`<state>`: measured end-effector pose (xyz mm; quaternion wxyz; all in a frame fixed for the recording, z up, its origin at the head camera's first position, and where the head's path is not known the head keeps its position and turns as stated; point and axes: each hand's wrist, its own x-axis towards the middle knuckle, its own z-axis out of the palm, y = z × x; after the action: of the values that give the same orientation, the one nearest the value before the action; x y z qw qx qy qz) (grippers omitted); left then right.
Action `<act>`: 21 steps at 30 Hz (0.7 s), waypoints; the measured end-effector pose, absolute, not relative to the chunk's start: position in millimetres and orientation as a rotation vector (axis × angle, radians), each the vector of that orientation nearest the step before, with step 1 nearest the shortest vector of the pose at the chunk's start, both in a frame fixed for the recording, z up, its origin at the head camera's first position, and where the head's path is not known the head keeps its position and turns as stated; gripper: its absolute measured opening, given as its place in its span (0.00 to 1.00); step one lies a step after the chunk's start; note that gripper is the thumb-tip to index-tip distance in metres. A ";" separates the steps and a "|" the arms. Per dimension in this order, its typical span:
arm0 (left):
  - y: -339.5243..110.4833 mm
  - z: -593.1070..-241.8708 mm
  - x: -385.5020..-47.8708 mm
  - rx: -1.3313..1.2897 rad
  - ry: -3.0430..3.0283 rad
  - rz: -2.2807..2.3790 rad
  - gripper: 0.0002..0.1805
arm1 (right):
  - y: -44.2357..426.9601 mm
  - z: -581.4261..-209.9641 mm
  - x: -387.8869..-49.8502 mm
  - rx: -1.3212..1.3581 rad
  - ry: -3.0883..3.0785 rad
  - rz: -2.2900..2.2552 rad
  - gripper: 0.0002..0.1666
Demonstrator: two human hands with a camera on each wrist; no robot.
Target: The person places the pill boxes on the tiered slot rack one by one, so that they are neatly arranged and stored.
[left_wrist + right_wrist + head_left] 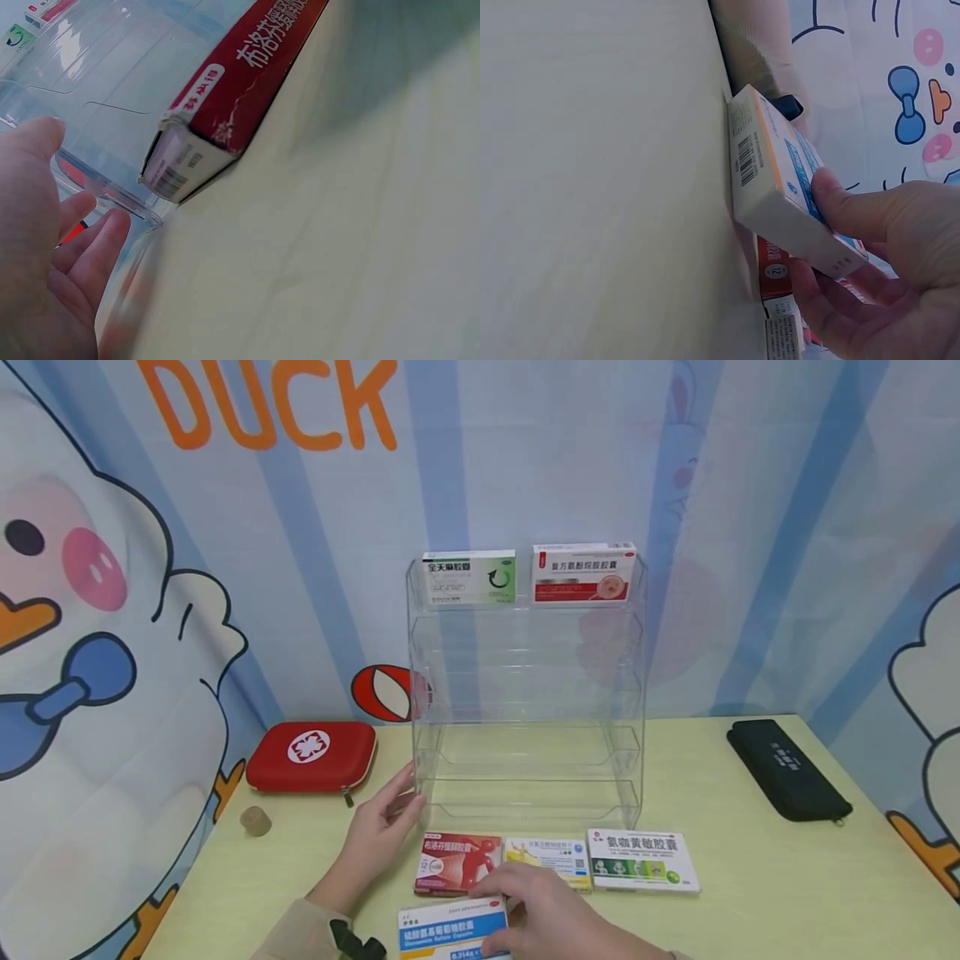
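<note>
In the head view, my right hand (pixel 551 910) pinches a blue-and-white medicine box (pixel 450 931) between thumb and fingers. The right wrist view shows the box (pixel 802 180) tilted, its end resting in my grasp. My left hand (pixel 382 827) is at the lower left side of a clear tiered display rack (pixel 528 693), its fingers loosely bent at the panel. Whether they press on it is hard to tell. Just in front of the rack lie a red medicine box (pixel 457 860), a yellow-and-white box (pixel 551 858) and a white-and-green box (pixel 641 860).
On the rack's top tier stand a green-and-white box (pixel 468 578) and a red-and-white box (pixel 583 575). A red zip case (pixel 311 756) and a small brown cylinder (pixel 256 821) lie left. To the right is a black zip pouch (pixel 787 768). A printed curtain hangs behind.
</note>
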<state>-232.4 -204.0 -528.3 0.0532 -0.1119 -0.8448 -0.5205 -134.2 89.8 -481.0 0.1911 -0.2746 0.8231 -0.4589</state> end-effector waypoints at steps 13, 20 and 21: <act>-204.3 -527.9 -233.9 -0.371 -2.546 -1.559 0.35 | 105.2 -454.7 -150.5 -0.899 2.590 -1.528 0.22; -203.7 -528.9 -234.0 -0.349 -2.557 -1.564 0.35 | 118.7 -428.3 -174.6 -0.992 2.846 -1.596 0.23; -203.7 -528.9 -233.9 -0.352 -2.557 -1.564 0.35 | 120.4 -422.6 -177.9 -0.983 2.885 -1.590 0.23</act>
<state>-233.9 -203.7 -528.9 0.0617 -0.1164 -0.8456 -0.5174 -177.9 120.4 -422.6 -0.1475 -0.2828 0.8300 -0.4576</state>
